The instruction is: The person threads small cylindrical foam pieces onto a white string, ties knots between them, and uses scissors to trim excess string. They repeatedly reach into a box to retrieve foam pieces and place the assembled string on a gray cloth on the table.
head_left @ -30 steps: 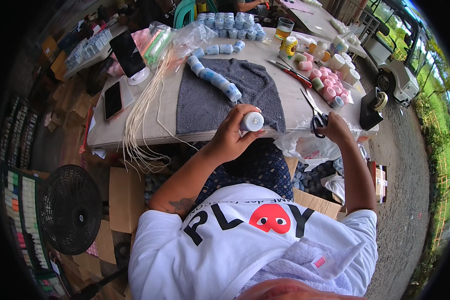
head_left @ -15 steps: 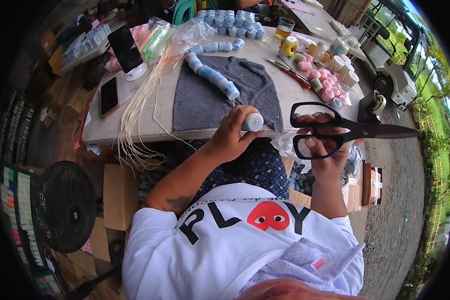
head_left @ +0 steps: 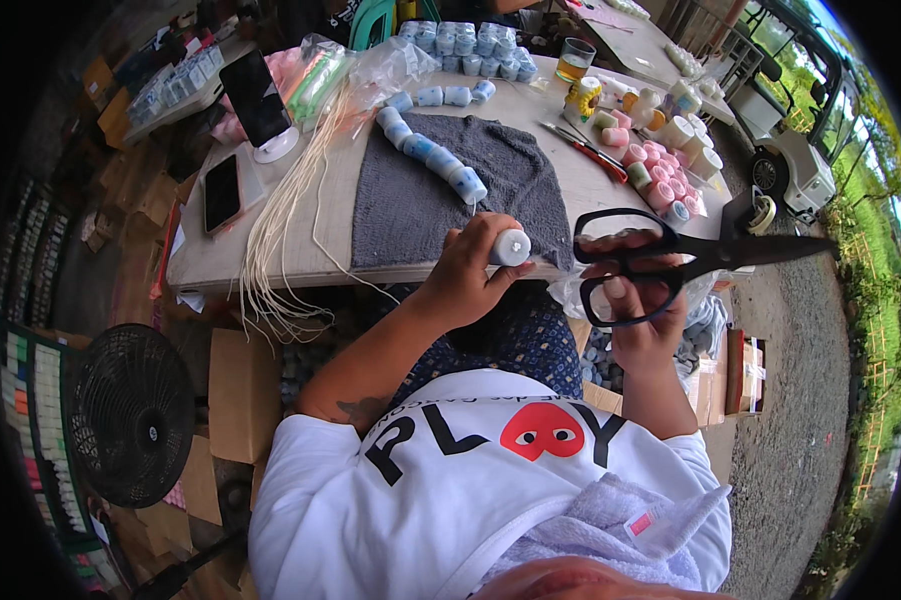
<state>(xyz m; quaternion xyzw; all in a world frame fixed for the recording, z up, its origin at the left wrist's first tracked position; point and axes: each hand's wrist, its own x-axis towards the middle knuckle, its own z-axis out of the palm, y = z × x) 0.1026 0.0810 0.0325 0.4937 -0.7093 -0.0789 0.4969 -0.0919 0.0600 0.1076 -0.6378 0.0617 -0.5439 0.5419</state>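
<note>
My left hand (head_left: 473,268), at the table's front edge, is closed around a small pale candle (head_left: 511,247) whose round end, with a bit of wick at its centre, faces me. A short cord leads up from the hand to a curved row of blue-and-white candles (head_left: 443,163) strung end to end, lying on a grey cloth (head_left: 395,195). Out to the right, my right hand (head_left: 638,290) grips large black scissors (head_left: 705,255) by the handle loops. Their blades point right and look closed, apart from the candle.
A bundle of white cords (head_left: 300,200) hangs over the front edge, near two phones (head_left: 223,193). Pink and white candles (head_left: 665,175), a cutter (head_left: 590,150) and a glass (head_left: 574,60) stand right. Packed blue candles (head_left: 470,45) sit behind. A fan (head_left: 133,415) is at lower left.
The view has shifted slightly, so the table appears a little to the right. The scissors have come slightly left and their blades tilt up a bit. Both grips are unchanged.
</note>
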